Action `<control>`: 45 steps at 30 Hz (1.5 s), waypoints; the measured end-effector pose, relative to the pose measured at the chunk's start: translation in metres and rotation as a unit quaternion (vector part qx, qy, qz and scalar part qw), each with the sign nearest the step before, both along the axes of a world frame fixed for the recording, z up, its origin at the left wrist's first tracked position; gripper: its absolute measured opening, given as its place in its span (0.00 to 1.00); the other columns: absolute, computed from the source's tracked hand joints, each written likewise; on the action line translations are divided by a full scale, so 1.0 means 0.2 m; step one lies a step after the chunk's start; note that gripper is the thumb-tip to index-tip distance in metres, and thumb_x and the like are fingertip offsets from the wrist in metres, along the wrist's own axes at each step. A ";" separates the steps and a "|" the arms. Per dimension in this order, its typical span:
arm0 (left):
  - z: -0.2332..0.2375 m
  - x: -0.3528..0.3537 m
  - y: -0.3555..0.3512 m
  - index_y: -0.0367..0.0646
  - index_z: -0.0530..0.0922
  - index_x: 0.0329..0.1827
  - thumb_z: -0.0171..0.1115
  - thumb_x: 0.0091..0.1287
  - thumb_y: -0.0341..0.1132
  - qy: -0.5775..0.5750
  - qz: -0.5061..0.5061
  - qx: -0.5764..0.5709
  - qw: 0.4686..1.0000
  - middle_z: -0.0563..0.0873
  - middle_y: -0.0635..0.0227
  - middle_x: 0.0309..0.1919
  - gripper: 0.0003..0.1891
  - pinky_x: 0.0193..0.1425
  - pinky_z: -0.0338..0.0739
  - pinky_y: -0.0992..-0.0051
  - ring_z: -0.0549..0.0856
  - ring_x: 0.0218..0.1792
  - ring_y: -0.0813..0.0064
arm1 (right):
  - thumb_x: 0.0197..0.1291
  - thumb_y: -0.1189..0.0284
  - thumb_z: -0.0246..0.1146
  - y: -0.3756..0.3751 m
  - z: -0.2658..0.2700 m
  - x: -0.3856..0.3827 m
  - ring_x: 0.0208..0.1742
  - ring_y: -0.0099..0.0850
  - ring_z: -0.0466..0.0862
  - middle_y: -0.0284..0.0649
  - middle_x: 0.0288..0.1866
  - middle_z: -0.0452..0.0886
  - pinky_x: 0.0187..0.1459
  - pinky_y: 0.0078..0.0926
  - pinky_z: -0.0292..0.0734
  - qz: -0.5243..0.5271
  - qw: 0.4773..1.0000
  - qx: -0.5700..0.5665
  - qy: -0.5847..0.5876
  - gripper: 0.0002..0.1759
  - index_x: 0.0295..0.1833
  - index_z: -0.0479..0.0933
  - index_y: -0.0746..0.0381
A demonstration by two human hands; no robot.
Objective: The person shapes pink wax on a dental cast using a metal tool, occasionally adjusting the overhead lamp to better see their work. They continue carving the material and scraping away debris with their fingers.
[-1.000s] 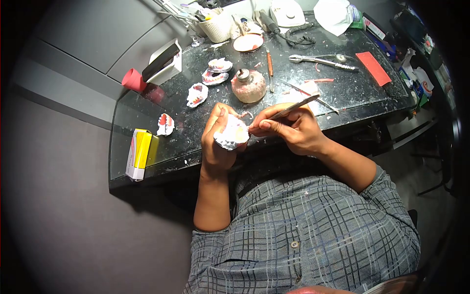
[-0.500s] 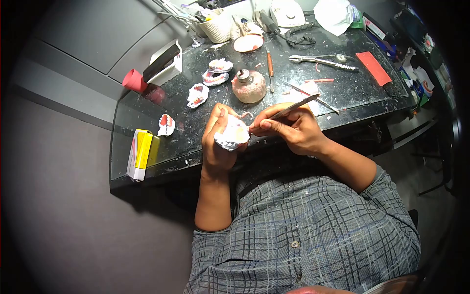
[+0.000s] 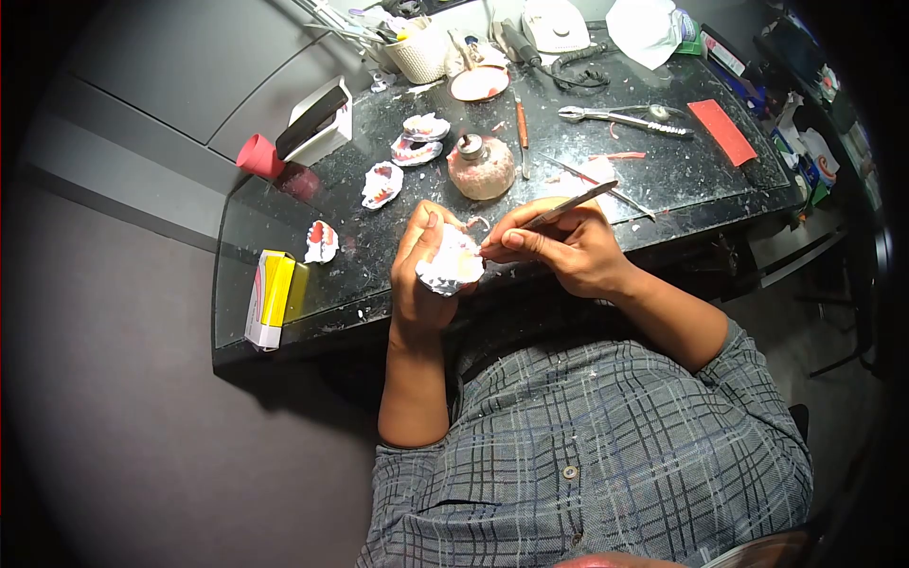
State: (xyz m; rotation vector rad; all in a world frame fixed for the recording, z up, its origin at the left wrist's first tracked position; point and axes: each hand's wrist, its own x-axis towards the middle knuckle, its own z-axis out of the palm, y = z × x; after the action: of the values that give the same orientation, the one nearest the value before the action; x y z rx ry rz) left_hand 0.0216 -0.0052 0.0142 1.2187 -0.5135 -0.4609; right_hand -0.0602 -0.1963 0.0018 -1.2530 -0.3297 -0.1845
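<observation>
My left hand [image 3: 418,275] is wrapped round a white plaster dental model [image 3: 452,268], its lit top facing up and partly washed out by glare. In my right hand [image 3: 573,248] a slim dark-handled carving tool [image 3: 578,202] is pinched like a pen. The tool's working end is at the model's right edge, mostly hidden by my fingers. A thin pink wax curl [image 3: 481,223] shows just beyond the model. Behind my hands stands a round spirit burner [image 3: 482,168] with a metal neck.
More dental models [image 3: 383,185] with pink wax lie to the left, near a yellow-and-white box [image 3: 272,301]. An orange-handled tool [image 3: 522,123], metal pliers-like instrument [image 3: 625,120], slim metal instrument [image 3: 630,202] and red wax sheet [image 3: 722,133] lie farther back. A tool cup [image 3: 419,59] stands behind.
The dental model has shifted and tilted very slightly in my left hand. My right hand and the tool stay almost in the same place.
</observation>
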 end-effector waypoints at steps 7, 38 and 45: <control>0.02 -0.01 0.00 0.39 0.72 0.45 0.41 0.84 0.44 0.028 -0.024 -0.017 0.999 0.77 0.68 0.25 0.17 0.22 0.68 0.80 0.74 0.20 0.83 | 0.74 0.77 0.62 0.00 0.00 0.00 0.51 0.30 0.89 0.44 0.47 0.89 0.58 0.28 0.86 0.004 1.000 -0.002 -0.001 0.09 0.52 0.82 0.72; -0.09 -0.05 0.01 0.42 0.65 0.57 0.47 0.83 0.47 -0.144 0.025 -0.106 0.984 0.84 0.51 0.48 0.16 0.56 0.81 0.68 0.85 0.48 0.69 | 0.69 0.80 0.65 0.03 -0.01 -0.02 0.46 0.40 0.92 0.47 0.48 0.90 0.46 0.31 0.86 -0.258 0.879 -0.262 -0.303 0.11 0.55 0.82 0.68; -0.07 -0.05 0.02 0.41 0.69 0.56 0.50 0.83 0.43 -0.125 0.030 -0.071 0.989 0.85 0.58 0.48 0.14 0.53 0.81 0.74 0.86 0.46 0.75 | 0.70 0.77 0.65 0.05 0.01 0.00 0.57 0.43 0.89 0.44 0.51 0.89 0.60 0.44 0.84 -0.233 0.867 -0.316 -0.305 0.14 0.59 0.81 0.66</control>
State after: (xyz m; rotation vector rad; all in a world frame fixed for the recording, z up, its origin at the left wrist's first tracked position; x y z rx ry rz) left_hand 0.0111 -0.0014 0.0000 1.1561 -0.7103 -0.2166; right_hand -0.0606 -0.1861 0.0030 -1.9048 -0.6620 -0.9671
